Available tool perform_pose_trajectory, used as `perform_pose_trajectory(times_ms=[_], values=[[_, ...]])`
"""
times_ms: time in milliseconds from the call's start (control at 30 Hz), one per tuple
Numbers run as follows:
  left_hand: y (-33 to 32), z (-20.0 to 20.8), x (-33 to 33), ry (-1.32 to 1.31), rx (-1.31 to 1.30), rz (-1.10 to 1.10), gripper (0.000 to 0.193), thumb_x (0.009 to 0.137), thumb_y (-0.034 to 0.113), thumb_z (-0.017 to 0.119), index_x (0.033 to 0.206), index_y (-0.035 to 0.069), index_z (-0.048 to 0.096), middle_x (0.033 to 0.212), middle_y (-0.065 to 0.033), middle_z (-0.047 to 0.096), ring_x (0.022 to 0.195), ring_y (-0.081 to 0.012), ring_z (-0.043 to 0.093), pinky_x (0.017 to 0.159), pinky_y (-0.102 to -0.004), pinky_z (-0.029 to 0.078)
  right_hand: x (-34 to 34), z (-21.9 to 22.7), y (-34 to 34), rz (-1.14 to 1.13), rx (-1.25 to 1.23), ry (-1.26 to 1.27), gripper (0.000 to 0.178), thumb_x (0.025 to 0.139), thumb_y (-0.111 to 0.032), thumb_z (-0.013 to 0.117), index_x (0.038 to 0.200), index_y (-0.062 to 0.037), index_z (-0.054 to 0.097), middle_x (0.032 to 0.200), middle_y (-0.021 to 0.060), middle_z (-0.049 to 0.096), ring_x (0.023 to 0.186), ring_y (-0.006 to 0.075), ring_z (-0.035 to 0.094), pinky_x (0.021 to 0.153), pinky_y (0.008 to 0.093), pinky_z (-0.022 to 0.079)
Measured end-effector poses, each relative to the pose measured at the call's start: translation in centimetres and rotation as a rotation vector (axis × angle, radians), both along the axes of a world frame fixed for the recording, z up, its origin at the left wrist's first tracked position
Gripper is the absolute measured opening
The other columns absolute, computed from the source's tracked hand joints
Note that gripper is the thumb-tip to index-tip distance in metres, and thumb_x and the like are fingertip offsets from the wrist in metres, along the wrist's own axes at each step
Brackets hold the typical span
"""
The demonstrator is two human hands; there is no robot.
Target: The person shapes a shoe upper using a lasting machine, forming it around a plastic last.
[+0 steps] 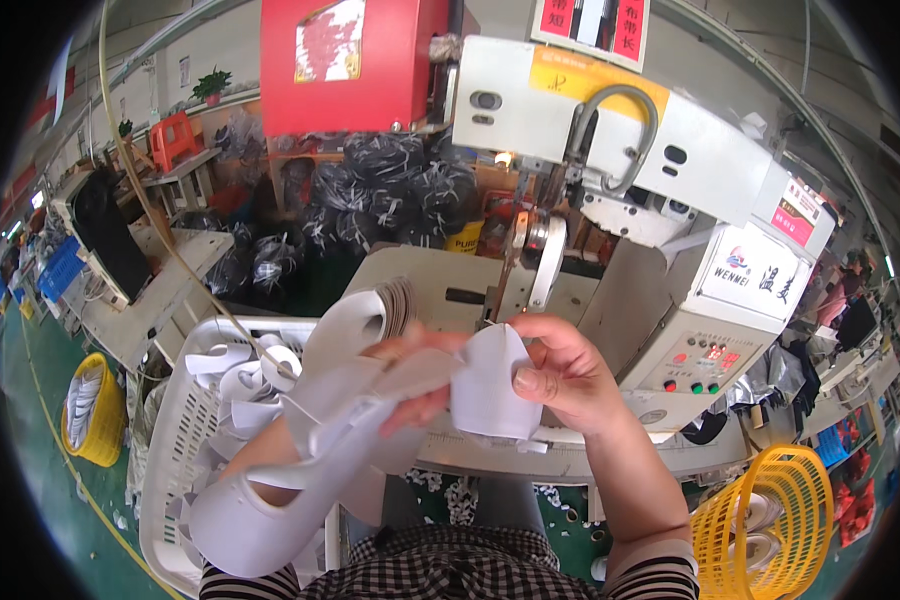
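Head view: a white and red machine (715, 165) rises over its pale worktable (410, 268). A white plastic basket (153, 520) with loose white pieces (238, 384) stands beyond the table's left edge; a yellow basket (810, 500) stands off its near right corner. Curved white strips (260, 525) drape the left forearm, and a fanned stack (398, 303) shows by the table's left edge. The left hand (420, 378) is blurred and partly covered; whether it grips, I cannot tell. The right hand (568, 378) pinches a white panel (490, 390) between thumb and fingers, above the table's near edge.
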State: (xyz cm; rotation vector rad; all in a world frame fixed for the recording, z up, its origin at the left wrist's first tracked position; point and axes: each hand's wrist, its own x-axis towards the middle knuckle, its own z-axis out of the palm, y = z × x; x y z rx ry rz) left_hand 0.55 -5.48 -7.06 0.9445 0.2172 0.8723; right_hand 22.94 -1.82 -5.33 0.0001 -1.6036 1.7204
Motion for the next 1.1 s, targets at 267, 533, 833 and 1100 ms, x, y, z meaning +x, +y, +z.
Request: perform_pose_trajectory(times_ms=[267,533,833,1100], values=[[3.2,6.3,-0.6,0.292,0.048,0.297,0.014,0.084,0.017,0.058,0.09,0.004,0.059,0.078,-0.0025,0.06,0.068,-0.0069,0.058,0.059,-0.0175,0.047,3.0,3.2,4.0,-0.45,-0.094,-0.399,0.024,0.076,-0.015,0.069,0.094,-0.0028,0.058,0.084,0.004,0.063,0.075,0.0084,0.058,0.068,0.0218,0.046],[8.3,6.5,-0.8,0.125,0.313,0.262,0.024,0.083,0.025,0.057,0.093,0.004,0.049,0.059,-0.0038,0.05,0.037,-0.0138,0.047,0.033,-0.0219,0.029,0.8,3.9,7.0,-0.566,-0.125,-0.009,0.018,0.072,-0.011,0.071,0.085,-0.0035,0.061,0.077,0.0038,0.063,0.067,0.0093,0.057,0.064,0.0212,0.043],[8.6,6.8,0.1,0.161,0.315,0.421,0.026,0.083,0.027,0.056,0.092,0.003,0.051,0.055,-0.0007,0.042,0.034,-0.0103,0.037,0.034,-0.0205,0.027,0.2,3.2,9.0,-0.592,-0.271,0.131,0.023,0.069,-0.008,0.07,0.087,0.0016,0.061,0.079,0.0076,0.063,0.071,0.0137,0.059,0.068,0.0248,0.045],[10.3,5.7,-0.6,0.125,0.29,0.344,0.037,0.087,0.026,0.05,0.111,-0.002,0.048,0.056,-0.0014,0.048,0.041,-0.0114,0.046,0.035,-0.0174,0.037,-0.8,3.3,9.2,-0.555,-0.291,0.169,0.024,0.074,-0.01,0.062,0.094,0.0,0.056,0.082,0.0063,0.06,0.067,0.0125,0.056,0.066,0.0236,0.044]])
